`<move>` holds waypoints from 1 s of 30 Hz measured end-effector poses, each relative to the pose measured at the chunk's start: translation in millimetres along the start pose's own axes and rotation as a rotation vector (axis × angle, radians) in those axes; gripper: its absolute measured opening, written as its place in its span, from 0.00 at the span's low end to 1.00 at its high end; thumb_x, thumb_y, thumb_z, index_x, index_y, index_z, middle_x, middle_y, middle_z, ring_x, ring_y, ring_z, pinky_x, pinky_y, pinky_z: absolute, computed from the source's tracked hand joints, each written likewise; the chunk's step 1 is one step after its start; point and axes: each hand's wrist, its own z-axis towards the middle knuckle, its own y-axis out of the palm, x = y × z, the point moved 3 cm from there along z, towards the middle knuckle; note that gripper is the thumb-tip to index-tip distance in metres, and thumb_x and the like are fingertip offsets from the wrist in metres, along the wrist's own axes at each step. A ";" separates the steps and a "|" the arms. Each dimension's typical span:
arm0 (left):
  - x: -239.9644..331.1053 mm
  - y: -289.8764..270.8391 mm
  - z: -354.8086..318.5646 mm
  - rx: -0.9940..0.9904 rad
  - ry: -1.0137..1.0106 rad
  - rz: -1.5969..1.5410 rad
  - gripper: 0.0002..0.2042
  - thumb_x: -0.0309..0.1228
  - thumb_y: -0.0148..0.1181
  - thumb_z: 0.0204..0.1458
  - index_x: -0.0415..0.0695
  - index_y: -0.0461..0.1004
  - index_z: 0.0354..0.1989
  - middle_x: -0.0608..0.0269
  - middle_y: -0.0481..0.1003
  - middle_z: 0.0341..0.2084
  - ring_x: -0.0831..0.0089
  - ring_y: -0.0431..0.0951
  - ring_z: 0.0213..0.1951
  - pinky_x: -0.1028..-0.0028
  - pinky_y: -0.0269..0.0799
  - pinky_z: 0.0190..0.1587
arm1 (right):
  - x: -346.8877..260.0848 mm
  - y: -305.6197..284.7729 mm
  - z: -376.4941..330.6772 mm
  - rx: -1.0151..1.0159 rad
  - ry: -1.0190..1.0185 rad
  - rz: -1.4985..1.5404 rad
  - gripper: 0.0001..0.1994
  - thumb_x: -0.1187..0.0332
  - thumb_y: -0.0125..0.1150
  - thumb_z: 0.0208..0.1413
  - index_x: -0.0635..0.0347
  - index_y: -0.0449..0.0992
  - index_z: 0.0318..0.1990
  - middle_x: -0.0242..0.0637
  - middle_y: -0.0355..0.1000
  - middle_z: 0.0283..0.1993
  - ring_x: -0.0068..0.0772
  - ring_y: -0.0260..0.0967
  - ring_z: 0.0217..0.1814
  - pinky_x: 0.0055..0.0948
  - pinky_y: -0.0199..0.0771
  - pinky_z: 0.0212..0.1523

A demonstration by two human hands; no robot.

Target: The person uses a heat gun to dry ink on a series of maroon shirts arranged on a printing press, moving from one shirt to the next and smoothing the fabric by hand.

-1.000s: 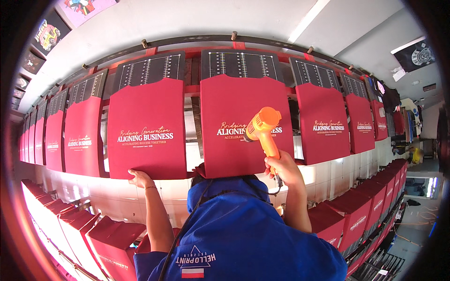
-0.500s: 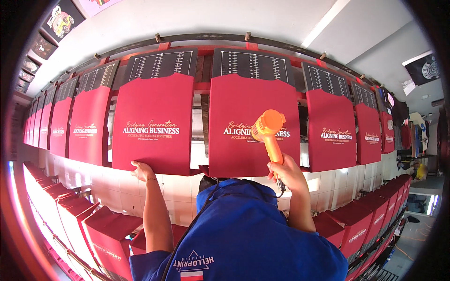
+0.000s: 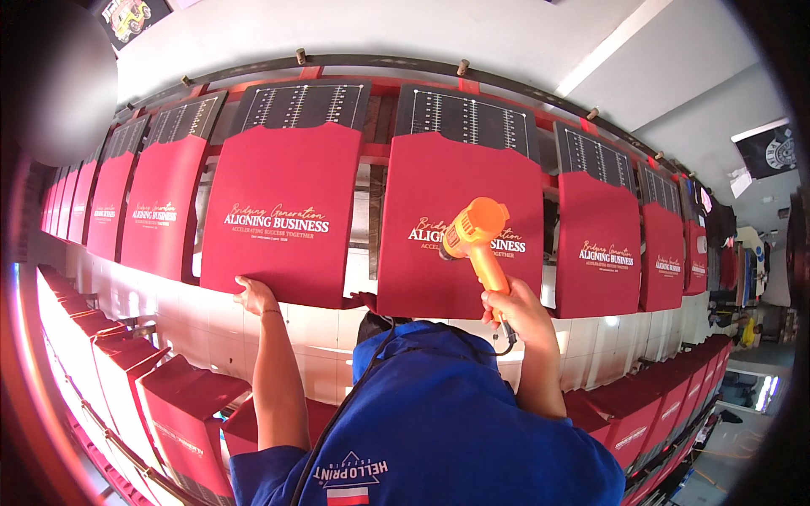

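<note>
My right hand (image 3: 516, 309) is wrapped round the handle of an orange heat gun (image 3: 483, 226). A cord leaves the handle's lower end. The gun's head is over a red T-shirt (image 3: 439, 282) stretched on a dark board, hiding part of its white and gold print. To the left lies another red printed T-shirt (image 3: 278, 181) on its own board. My left hand (image 3: 256, 297) is at that shirt's lower edge, fingers stretched out and apart, touching or nearly touching the hem; I see nothing held in it.
Several more boards with red shirts, such as one T-shirt (image 3: 599, 253), run left and right along a dark rail (image 3: 380, 61). Behind me stands another row of red-covered boards (image 3: 181, 396). A rounded grey blur covers the upper left.
The view has turned slightly, tilting the row of shirts. The heat gun's head has shifted a little left over the print. My left hand stays by the hem.
</note>
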 end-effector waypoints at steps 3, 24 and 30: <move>2.7 -0.7 -6.7 0.002 0.009 -0.024 0.40 0.61 0.40 0.58 0.29 0.57 0.59 0.31 0.73 0.45 0.39 0.76 0.45 0.52 0.72 0.49 | 2.2 4.1 2.8 0.000 -0.040 -0.017 0.13 0.71 0.57 0.56 0.64 0.68 0.48 0.31 0.67 0.28 0.24 0.70 0.24 0.23 0.69 0.23; -1.7 8.9 0.9 -0.002 0.010 -0.047 0.39 0.60 0.42 0.58 0.29 0.58 0.59 0.29 0.72 0.45 0.38 0.76 0.46 0.52 0.72 0.49 | -4.1 20.6 11.9 -0.037 -0.045 -0.070 0.13 0.68 0.59 0.55 0.64 0.68 0.45 0.31 0.68 0.29 0.24 0.72 0.25 0.23 0.69 0.23; -6.6 8.0 4.0 0.041 0.037 -0.055 0.38 0.60 0.42 0.58 0.31 0.58 0.59 0.31 0.73 0.44 0.38 0.76 0.45 0.52 0.73 0.48 | -11.4 29.4 13.1 -0.073 -0.049 -0.074 0.11 0.69 0.58 0.56 0.65 0.68 0.43 0.33 0.68 0.28 0.25 0.71 0.25 0.24 0.70 0.23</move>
